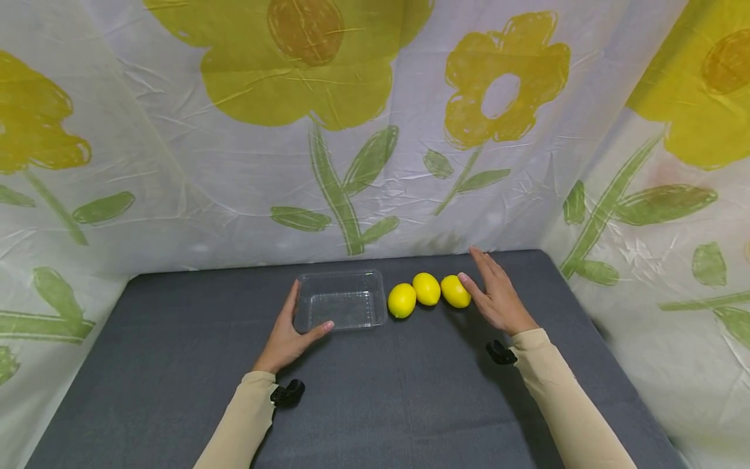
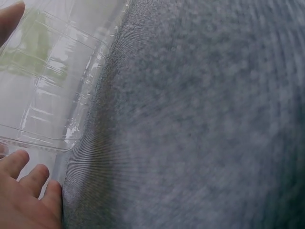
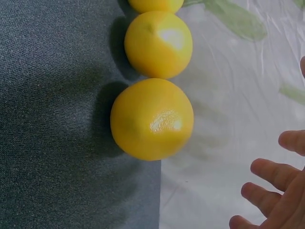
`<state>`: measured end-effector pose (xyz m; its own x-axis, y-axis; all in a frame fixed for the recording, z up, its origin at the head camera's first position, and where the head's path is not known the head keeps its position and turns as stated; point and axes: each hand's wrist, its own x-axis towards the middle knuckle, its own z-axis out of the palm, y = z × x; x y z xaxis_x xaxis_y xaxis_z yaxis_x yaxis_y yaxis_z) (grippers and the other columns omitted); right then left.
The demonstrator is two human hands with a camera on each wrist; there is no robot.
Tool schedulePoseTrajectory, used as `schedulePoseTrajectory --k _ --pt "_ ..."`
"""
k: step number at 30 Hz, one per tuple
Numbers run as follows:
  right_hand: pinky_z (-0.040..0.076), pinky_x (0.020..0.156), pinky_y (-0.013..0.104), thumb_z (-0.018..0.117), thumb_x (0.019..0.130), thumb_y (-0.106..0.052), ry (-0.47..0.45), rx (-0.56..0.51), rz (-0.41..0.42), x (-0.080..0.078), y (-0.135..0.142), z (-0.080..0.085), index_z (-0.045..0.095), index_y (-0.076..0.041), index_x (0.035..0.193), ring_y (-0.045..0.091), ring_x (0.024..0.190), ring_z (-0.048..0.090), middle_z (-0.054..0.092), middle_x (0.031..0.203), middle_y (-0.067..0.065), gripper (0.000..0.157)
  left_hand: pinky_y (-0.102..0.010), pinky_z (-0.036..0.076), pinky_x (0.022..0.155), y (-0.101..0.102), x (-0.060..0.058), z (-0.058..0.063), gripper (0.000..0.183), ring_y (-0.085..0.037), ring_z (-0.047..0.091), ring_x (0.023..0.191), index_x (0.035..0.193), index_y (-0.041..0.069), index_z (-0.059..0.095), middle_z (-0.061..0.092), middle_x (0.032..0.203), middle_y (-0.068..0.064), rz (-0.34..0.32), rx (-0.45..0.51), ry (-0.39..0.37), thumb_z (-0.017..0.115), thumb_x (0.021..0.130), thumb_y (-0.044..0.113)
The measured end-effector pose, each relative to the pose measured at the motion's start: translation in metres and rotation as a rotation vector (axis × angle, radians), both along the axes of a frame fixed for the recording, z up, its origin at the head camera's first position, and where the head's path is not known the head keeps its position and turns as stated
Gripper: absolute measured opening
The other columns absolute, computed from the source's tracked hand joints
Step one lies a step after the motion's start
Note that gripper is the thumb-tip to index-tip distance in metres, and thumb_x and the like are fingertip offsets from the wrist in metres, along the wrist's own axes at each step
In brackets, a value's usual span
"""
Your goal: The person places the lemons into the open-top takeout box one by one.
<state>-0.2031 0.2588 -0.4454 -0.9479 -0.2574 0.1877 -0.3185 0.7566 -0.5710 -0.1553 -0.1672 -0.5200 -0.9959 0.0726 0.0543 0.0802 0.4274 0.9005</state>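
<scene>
A clear plastic container (image 1: 342, 311) sits near the table's back edge. My left hand (image 1: 286, 342) is at its left end, fingers along the left side and thumb spread toward the front rim. In the left wrist view, several fingers (image 2: 34, 180) lie extended close beside the container's wall (image 2: 71, 114). To the container's right are three yellow lemons: a left one (image 1: 402, 301), a middle one (image 1: 426, 289) and a right one (image 1: 455, 292). Just beside the right lemon, my right hand (image 1: 498, 301) holds nothing, its fingers straight and apart; the right wrist view shows a gap between fingers and lemon (image 3: 152, 119).
Dark grey cloth covers the table (image 1: 398, 391). Behind it hangs a pale curtain (image 1: 234, 182) printed with yellow flowers, which also runs down both sides. Each wrist carries a small black device, such as the one on the left wrist (image 1: 288, 393).
</scene>
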Motion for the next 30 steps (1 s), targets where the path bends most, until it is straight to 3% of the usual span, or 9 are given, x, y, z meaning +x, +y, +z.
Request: schedulePoseTrajectory --k 6,11,16,22,30 --pt "0.018 0.116 0.069 0.049 0.105 -0.052 -0.070 -0.042 -0.041 0.001 0.007 0.001 0.017 -0.019 0.165 0.043 0.152 0.015 0.018 0.167 0.017 0.075 -0.061 0.022 0.120 0.000 0.000 -0.002 0.118 -0.038 0.012 0.154 0.165 0.020 0.001 0.007 0.170 -0.008 0.003 0.003 0.017 0.084 0.084 0.040" --pt "0.028 0.113 0.067 0.063 0.098 -0.053 -0.121 -0.080 -0.090 0.002 0.014 0.000 0.025 -0.014 0.163 0.046 0.146 0.028 0.030 0.162 0.021 0.085 -0.060 0.021 0.120 0.000 0.001 -0.001 0.118 -0.037 0.012 0.154 0.165 0.019 0.001 0.008 0.170 -0.007 0.006 0.008 0.022 0.084 0.084 0.040" --pt "0.038 0.111 0.061 0.078 0.089 -0.045 -0.157 -0.135 -0.104 0.000 0.018 -0.009 0.036 -0.004 0.157 0.046 0.139 0.041 0.042 0.155 0.023 0.090 -0.061 0.020 0.120 0.000 0.001 0.000 0.119 -0.037 0.012 0.154 0.165 0.020 0.000 0.007 0.170 -0.007 0.010 0.005 0.009 0.084 0.083 0.040" --pt "0.044 0.109 0.054 0.087 0.083 -0.032 -0.201 -0.233 -0.088 -0.004 0.019 -0.027 0.044 0.004 0.151 0.044 0.135 0.048 0.049 0.148 0.026 0.088 -0.061 0.020 0.120 0.000 0.001 0.001 0.120 -0.036 0.011 0.154 0.165 0.019 0.000 0.007 0.170 -0.006 0.010 0.012 -0.003 0.085 0.083 0.040" --pt "0.047 0.105 0.055 0.090 0.078 -0.033 -0.211 -0.199 -0.110 -0.011 0.016 -0.041 0.048 0.006 0.147 0.044 0.128 0.054 0.053 0.144 0.026 0.090 -0.060 0.019 0.121 0.000 0.001 0.002 0.120 -0.035 0.011 0.154 0.165 0.018 0.000 0.007 0.170 -0.006 0.007 0.020 -0.011 0.085 0.083 0.040"
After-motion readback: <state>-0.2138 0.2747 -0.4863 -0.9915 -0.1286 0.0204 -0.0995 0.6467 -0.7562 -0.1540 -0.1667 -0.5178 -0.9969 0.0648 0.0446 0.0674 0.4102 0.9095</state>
